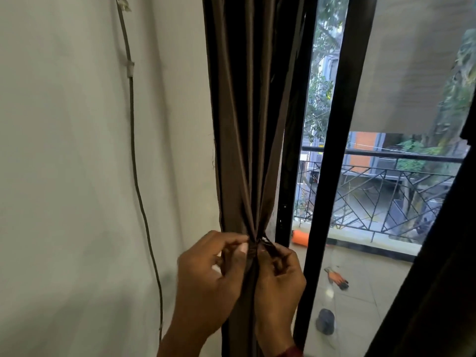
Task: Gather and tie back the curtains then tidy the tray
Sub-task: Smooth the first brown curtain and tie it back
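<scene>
Left hand point(208, 276), right hand point(279, 275), both pinching tie point(268, 245) around gathered curtain point(244, 124)

The curtain point(244, 124) is hanging between the wall point(64, 150), with a cable point(134, 150) running down it, on the left and the window frame point(332, 163) on the right. The left hand point(206, 279) and right hand point(278, 282) are pinching the tie point(257, 244) in front of the curtain, one on either side. Behind the frame, a railing point(386, 158) is edging the balcony floor point(373, 292).
</scene>
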